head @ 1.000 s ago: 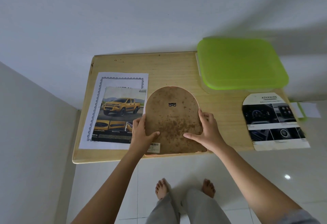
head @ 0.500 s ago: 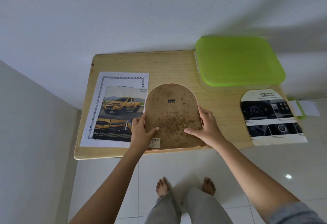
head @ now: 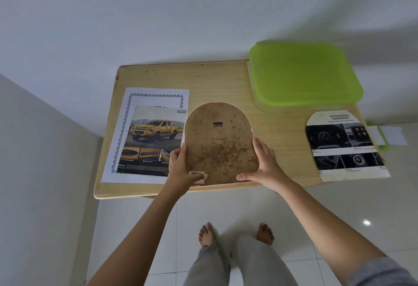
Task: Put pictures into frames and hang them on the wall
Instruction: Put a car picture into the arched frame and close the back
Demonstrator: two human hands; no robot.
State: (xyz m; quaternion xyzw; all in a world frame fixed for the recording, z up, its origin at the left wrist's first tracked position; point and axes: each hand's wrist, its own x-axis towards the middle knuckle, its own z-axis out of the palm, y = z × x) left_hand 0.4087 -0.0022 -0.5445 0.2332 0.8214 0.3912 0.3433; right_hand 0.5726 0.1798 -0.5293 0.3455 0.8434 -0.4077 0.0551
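White wall (head: 158,14) fills the upper half of the picture, and a pale tiled floor (head: 135,229) fills the lower part. A light wooden table (head: 203,82) stands between them, pushed against the wall.

One arched frame (head: 219,148) lies face down at the centre of the picture, with its brown, mottled back showing. Its long axis runs from the lower edge of the picture toward the upper edge. The rounded end points up toward the wall and the flat end sits at the near rim of the table. A small metal hanger (head: 217,124) sits near the rounded end, and a barcode sticker (head: 196,173) is at the lower left corner.

The left hand (head: 181,170) grips the frame's lower left edge, fingers curled round the side and thumb laid across the back beside the sticker. The right hand (head: 265,163) grips the lower right edge, fingers close together along the side and thumb stretched along the bottom. Whether the frame rests on the table or is raised off it cannot be told.

Two printed pictures are in view. One rectangular truck picture (head: 153,136), left of centre, touches the frame's left edge and lies on one bordered sheet (head: 158,96). One arch-cut picture (head: 343,148) lies at the right, well apart from the frame. One green-lidded box (head: 303,73) sits at the upper right. Two bare feet (head: 207,235) stand on the floor below.
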